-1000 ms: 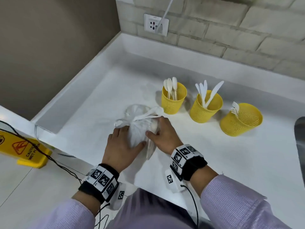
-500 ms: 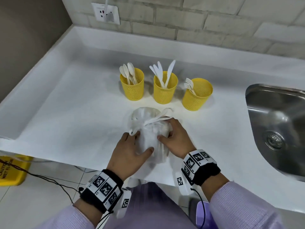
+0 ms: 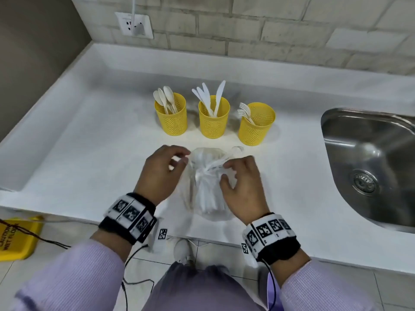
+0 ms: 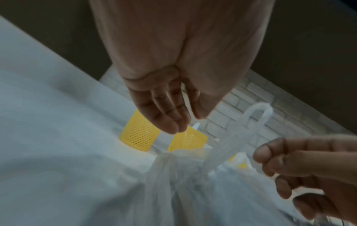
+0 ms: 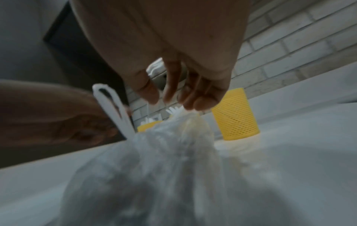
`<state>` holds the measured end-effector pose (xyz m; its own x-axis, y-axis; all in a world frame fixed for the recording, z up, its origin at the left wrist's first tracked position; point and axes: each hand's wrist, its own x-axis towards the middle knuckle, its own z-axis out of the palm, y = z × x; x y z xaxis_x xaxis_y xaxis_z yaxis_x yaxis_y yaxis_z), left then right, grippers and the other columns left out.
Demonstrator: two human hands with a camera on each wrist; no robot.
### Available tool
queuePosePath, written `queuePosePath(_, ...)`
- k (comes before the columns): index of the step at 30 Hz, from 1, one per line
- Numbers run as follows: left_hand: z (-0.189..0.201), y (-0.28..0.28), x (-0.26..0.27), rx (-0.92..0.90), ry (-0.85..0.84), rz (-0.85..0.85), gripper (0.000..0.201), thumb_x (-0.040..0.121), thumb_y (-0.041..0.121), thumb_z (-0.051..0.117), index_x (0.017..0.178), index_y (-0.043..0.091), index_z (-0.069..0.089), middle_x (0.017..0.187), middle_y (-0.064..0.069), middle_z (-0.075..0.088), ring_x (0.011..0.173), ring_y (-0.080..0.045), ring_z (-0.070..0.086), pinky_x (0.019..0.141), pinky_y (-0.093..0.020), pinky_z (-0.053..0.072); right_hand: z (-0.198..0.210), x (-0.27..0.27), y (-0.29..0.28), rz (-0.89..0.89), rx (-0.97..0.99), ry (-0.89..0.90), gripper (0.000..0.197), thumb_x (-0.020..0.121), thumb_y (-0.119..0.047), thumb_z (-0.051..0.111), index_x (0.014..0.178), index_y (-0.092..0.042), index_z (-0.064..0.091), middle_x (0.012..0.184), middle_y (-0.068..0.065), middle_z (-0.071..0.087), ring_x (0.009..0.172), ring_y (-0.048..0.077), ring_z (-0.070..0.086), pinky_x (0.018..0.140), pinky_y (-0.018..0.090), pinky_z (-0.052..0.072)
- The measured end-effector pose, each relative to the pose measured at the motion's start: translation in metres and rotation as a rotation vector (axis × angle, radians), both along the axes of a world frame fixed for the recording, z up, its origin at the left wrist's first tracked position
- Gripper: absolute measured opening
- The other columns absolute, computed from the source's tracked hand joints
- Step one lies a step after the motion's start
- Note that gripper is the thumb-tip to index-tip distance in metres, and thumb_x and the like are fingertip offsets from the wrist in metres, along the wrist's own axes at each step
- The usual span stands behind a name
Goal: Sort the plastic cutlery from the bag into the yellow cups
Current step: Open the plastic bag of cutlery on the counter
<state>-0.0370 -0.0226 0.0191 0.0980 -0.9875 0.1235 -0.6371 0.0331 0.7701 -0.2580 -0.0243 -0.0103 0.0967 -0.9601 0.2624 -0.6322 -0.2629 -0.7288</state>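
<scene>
Neither grip holds anything now: left hand (image 3: 160, 171) and right hand (image 3: 241, 185) have lifted off the bag (image 3: 206, 187), fingers loosely curled above its tied neck (untying likely next), near the table's front edge.

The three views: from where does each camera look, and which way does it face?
Head: above, looks down at the counter, both hands, wristbands and sleeves.
Left wrist: under the left hand, faces along its fingers to the bag; the right hand shows too.
Right wrist: under the right hand, faces the bag and brick wall; the left hand enters at the left.
All share the bag and yellow cups.
</scene>
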Motion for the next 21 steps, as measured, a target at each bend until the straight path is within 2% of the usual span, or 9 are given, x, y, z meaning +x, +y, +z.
queuePosePath(1, -0.001, -0.009, -0.003, 0.001, -0.074, -0.102, 0.023, 0.096, 0.016, 0.068, 0.116, 0.025, 0.071, 0.111, 0.003, 0.065, 0.086, -0.010, 0.067, 0.084, -0.029, 0.055, -0.004, 0.006, -0.001, 0.034, 0.037, 0.057, 0.024, 0.084, -0.019, 0.065, 0.107, -0.011, 0.066, 0.112, 0.010, 0.053, 0.098, 0.034, 0.061, 0.089, 0.047, 0.053)
queuePosePath(3, -0.010, -0.023, -0.011, 0.058, -0.226, -0.303, 0.032, 0.094, 0.014, 0.070, 0.124, 0.023, 0.070, 0.115, -0.003, 0.064, 0.097, -0.018, 0.065, 0.092, -0.034, 0.052, -0.012, 0.014, -0.003, 0.059, 0.099, 0.171, 0.025, 0.087, -0.022, 0.067, 0.106, -0.006, 0.068, 0.112, 0.016, 0.057, 0.097, 0.039, 0.060, 0.088, 0.046, 0.052)
queuePosePath(5, -0.017, -0.027, -0.017, 0.127, -0.325, -0.394, 0.032, 0.093, 0.016, 0.069, 0.125, 0.022, 0.070, 0.115, -0.005, 0.065, 0.103, -0.025, 0.065, 0.095, -0.041, 0.051, -0.018, 0.020, -0.007, 0.068, 0.107, 0.259, 0.024, 0.088, -0.021, 0.068, 0.106, -0.006, 0.067, 0.113, 0.018, 0.058, 0.095, 0.040, 0.057, 0.086, 0.047, 0.051)
queuePosePath(10, -0.020, -0.017, -0.026, 0.133, -0.312, -0.289, 0.016, 0.092, 0.018, 0.070, 0.107, 0.018, 0.076, 0.098, -0.003, 0.071, 0.092, -0.026, 0.067, 0.084, -0.041, 0.054, -0.018, 0.022, -0.015, 0.105, 0.039, 0.284, 0.008, 0.088, -0.009, 0.066, 0.095, -0.006, 0.070, 0.105, 0.016, 0.059, 0.091, 0.039, 0.055, 0.078, 0.048, 0.052)
queuePosePath(14, -0.019, -0.013, -0.025, 0.138, -0.283, -0.210, 0.005, 0.091, 0.021, 0.074, 0.095, 0.020, 0.076, 0.091, 0.003, 0.072, 0.081, -0.018, 0.064, 0.080, -0.036, 0.053, -0.018, 0.017, -0.013, 0.112, 0.006, 0.270, 0.008, 0.088, -0.012, 0.062, 0.084, -0.006, 0.067, 0.099, 0.015, 0.058, 0.085, 0.039, 0.055, 0.070, 0.051, 0.052)
queuePosePath(17, -0.015, -0.013, -0.021, 0.095, -0.241, -0.161, 0.002, 0.090, 0.022, 0.076, 0.092, 0.022, 0.075, 0.088, 0.006, 0.070, 0.074, -0.013, 0.060, 0.076, -0.034, 0.052, -0.013, 0.010, -0.005, 0.095, -0.026, 0.212, 0.009, 0.085, -0.014, 0.057, 0.082, -0.009, 0.064, 0.097, 0.013, 0.057, 0.084, 0.037, 0.054, 0.069, 0.050, 0.051)
queuePosePath(19, -0.013, -0.014, -0.015, 0.063, -0.228, -0.127, 0.003, 0.090, 0.022, 0.076, 0.094, 0.022, 0.076, 0.089, 0.006, 0.070, 0.069, -0.009, 0.060, 0.074, -0.030, 0.051, -0.008, 0.003, 0.000, 0.086, -0.054, 0.173, 0.004, 0.085, -0.007, 0.061, 0.083, -0.009, 0.063, 0.098, 0.012, 0.056, 0.084, 0.035, 0.054, 0.071, 0.048, 0.050)
queuePosePath(21, -0.010, -0.015, -0.009, 0.044, -0.219, -0.080, 0.003, 0.092, 0.021, 0.074, 0.095, 0.021, 0.075, 0.089, 0.007, 0.069, 0.067, -0.004, 0.059, 0.072, -0.028, 0.048, -0.004, -0.005, 0.004, 0.049, -0.070, 0.131, 0.010, 0.085, 0.001, 0.065, 0.083, -0.008, 0.062, 0.097, 0.011, 0.056, 0.083, 0.033, 0.054, 0.072, 0.044, 0.049)
